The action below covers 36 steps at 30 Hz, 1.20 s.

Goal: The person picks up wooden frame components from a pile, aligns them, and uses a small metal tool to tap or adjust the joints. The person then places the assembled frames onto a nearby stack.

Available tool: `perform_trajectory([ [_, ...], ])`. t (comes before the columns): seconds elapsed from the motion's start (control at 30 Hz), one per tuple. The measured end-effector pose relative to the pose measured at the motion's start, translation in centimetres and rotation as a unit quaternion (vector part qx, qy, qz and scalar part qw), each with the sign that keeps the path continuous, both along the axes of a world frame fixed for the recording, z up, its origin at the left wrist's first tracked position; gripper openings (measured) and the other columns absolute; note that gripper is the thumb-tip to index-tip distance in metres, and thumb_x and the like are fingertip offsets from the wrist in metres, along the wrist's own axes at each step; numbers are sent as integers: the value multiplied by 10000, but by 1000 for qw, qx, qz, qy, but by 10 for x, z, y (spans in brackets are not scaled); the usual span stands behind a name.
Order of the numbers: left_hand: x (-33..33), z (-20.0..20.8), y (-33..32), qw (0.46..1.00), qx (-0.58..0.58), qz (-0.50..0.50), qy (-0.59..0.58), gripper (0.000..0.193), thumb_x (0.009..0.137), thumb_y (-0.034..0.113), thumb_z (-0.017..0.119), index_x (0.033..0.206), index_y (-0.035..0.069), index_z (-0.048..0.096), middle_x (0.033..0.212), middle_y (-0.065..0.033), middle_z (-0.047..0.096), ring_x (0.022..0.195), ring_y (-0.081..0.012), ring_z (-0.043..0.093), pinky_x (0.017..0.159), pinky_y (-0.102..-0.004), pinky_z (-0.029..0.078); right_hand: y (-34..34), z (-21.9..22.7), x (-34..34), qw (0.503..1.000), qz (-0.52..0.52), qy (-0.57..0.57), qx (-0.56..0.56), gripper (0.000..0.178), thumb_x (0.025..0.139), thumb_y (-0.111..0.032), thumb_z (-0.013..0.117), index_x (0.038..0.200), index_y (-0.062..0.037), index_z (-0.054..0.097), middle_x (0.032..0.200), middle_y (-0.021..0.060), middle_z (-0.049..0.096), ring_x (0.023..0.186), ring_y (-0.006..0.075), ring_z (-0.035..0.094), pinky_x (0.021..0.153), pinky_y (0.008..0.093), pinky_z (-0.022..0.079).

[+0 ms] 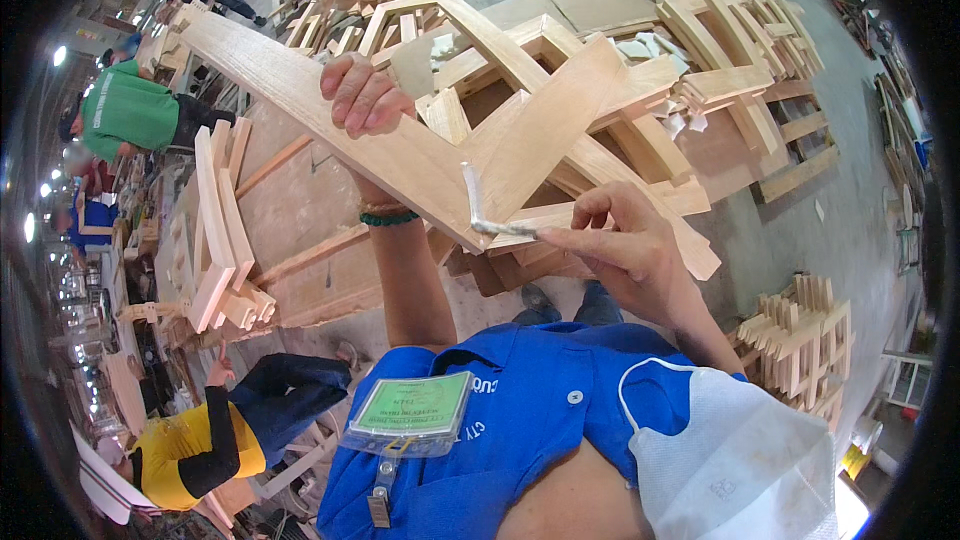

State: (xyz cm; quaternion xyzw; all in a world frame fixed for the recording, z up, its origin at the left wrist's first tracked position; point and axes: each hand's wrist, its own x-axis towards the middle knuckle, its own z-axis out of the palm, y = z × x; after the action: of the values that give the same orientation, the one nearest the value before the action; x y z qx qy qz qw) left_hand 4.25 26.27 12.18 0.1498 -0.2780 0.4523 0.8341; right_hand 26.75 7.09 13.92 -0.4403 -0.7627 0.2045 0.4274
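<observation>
My left hand (365, 95) grips the upper part of a pale wooden frame piece (420, 155), fingers wrapped over its edge. A second board (555, 110) meets it at an angle, forming a V-shaped corner in front of me. White paste (471, 190) runs along the seam between the two boards. My right hand (630, 245) pinches a thin, whitish-smeared stick (515, 231) whose tip touches the lower end of that seam. A green beaded bracelet (388, 217) circles my left wrist.
More wooden frames (730, 40) lie stacked beyond the corner, with white scraps (655, 48) among them. Angled frame parts (222, 225) stand at the left. Another stack (800, 340) is at the lower right. People in yellow (195, 450) and green (125, 110) work to the left.
</observation>
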Motion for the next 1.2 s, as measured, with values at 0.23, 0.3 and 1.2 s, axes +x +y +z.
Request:
perform_trajectory([
  [0.23, 16, 1, 8, 980, 123, 75, 140, 184, 956, 181, 422, 800, 86, 445, 674, -36, 501, 577, -143, 473, 603, -311, 431, -19, 2, 47, 983, -3, 167, -81, 383, 739, -11, 685, 1102, -132, 674, 888, 55, 578, 776, 185, 542, 648, 266, 432],
  [0.3, 46, 6, -3, 946, 181, 104, 249, 175, 952, 217, 447, 848, 81, 479, 705, -55, 541, 588, -168, 511, 598, -319, 451, -27, 4, 59, 964, -66, 226, -122, 370, 771, -18, 674, 1126, -123, 666, 906, 54, 585, 794, 168, 544, 660, 259, 431],
  [1.2, 287, -63, -51, 244, 768, 269, 527, 472, 907, 399, 447, 634, 78, 660, 618, -134, 606, 627, -299, 607, 695, -381, 462, -101, -103, 163, 857, -414, -96, -293, 329, 805, -396, 636, 911, -89, 685, 703, 151, 596, 643, 252, 575, 608, 377, 448],
])
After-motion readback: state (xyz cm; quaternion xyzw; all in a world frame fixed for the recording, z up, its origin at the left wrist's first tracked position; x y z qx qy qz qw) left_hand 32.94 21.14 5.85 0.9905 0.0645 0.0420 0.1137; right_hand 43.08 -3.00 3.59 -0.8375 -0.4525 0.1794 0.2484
